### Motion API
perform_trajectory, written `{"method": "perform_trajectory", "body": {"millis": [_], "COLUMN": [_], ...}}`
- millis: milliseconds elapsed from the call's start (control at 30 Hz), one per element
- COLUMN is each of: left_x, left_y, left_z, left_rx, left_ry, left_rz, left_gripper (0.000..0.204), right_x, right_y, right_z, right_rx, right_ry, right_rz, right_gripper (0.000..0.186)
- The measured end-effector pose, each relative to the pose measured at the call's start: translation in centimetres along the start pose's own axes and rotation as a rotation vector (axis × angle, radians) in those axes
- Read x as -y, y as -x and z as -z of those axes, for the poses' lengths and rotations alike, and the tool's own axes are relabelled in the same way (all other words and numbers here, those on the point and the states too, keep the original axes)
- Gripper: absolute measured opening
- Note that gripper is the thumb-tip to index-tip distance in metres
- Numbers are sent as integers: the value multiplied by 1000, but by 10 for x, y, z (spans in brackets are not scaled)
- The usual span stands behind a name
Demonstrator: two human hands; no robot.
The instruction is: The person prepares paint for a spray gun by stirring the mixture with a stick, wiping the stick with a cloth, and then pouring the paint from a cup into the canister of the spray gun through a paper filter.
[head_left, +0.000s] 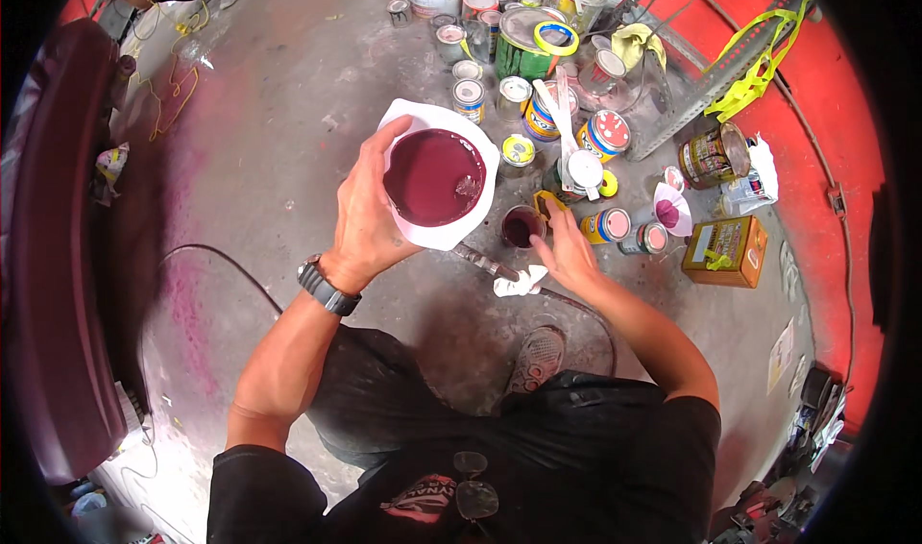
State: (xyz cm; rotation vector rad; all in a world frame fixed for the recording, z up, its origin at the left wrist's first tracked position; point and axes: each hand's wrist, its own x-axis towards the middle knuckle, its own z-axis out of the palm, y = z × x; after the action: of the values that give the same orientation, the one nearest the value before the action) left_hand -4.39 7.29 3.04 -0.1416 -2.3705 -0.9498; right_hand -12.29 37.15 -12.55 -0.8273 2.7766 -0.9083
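A white paper funnel-shaped cone filled with dark maroon paint (437,176) is held level above the grey concrete floor (288,112), just left of a small open tin of the same maroon paint (521,226) standing on that floor. The left hand (370,219) cups the cone from below and behind, its grip wrapped around the paper wall, thumb along the near rim, wrist bent back beneath a black wristwatch (327,287). The right hand (567,248) reaches forward, fingertips at the tin's edge, its grip loosely spread and pinching nothing visible. Keeping the cone flat and the tin steadied looks key to avoiding a spill. A white rag (521,281) lies nearby; assorted paint cans (538,73) crowd the floor beyond.
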Motion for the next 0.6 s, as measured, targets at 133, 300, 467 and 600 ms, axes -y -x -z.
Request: {"method": "perform_trajectory", "body": {"millis": [133, 300, 467, 600], "left_x": [-1, -5, -8, -10], "left_y": [0, -1, 1, 2], "left_z": [-2, -8, -13, -16], "left_rx": [-5, 1, 21, 46], "left_ry": [-4, -15, 14, 30], "left_rz": [2, -15, 0, 8], "left_gripper": [101, 104, 106, 107], "right_x": [36, 76, 85, 82], "right_y": [5, 7, 3, 1], "right_z": [36, 27, 3, -9], "right_rx": [220, 338, 316, 273], "right_ry": [-268, -421, -512, -551], "right_rz": [-22, 315, 232, 202], "right_gripper": [62, 72, 67, 63]}}
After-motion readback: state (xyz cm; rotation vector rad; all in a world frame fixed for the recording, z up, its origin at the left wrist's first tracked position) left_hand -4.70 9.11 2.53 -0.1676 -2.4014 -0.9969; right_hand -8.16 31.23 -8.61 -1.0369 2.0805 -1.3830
